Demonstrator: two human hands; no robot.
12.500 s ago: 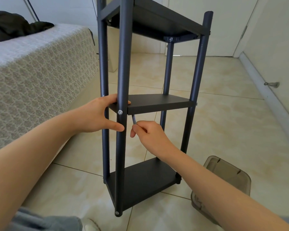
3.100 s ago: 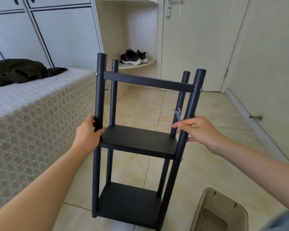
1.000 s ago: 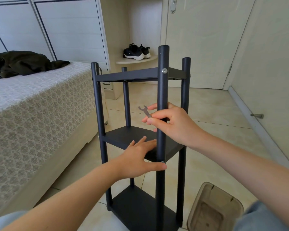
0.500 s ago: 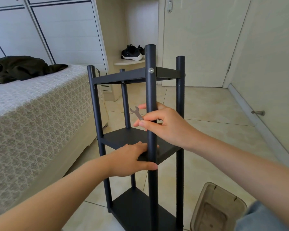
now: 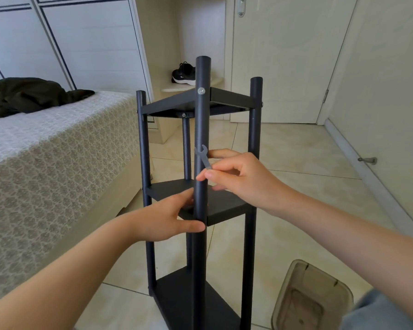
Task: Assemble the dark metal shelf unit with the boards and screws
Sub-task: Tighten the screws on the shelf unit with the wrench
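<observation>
The shelf unit (image 5: 202, 129) stood upright on the tiled floor (image 5: 296, 148) at the middle of the view, one corner post turned toward the camera, with three dark boards fixed between its four posts. A silver screw (image 5: 201, 91) showed on the near post at the level of the top board (image 5: 229, 99). The left hand (image 5: 167, 222) reached in from 7 o'clock and grasped the near post at the middle board (image 5: 224, 206), thumb pressed across the front of the post and fingers lying on the board's top. The right hand (image 5: 243, 179) came in from 4 o'clock, pinching a small flat wrench (image 5: 203, 158) between thumb and forefinger just beside the post, the wrench's open end pointing up toward 11 o'clock. A bed (image 5: 45, 167) with a patterned cover lay at 9 o'clock, dark clothing (image 5: 29, 94) heaped on it. A clear plastic bin (image 5: 312, 298) sat on the floor at 5 o'clock. Black shoes (image 5: 184, 73) rested on a low ledge at 12 o'clock, behind the unit.
</observation>
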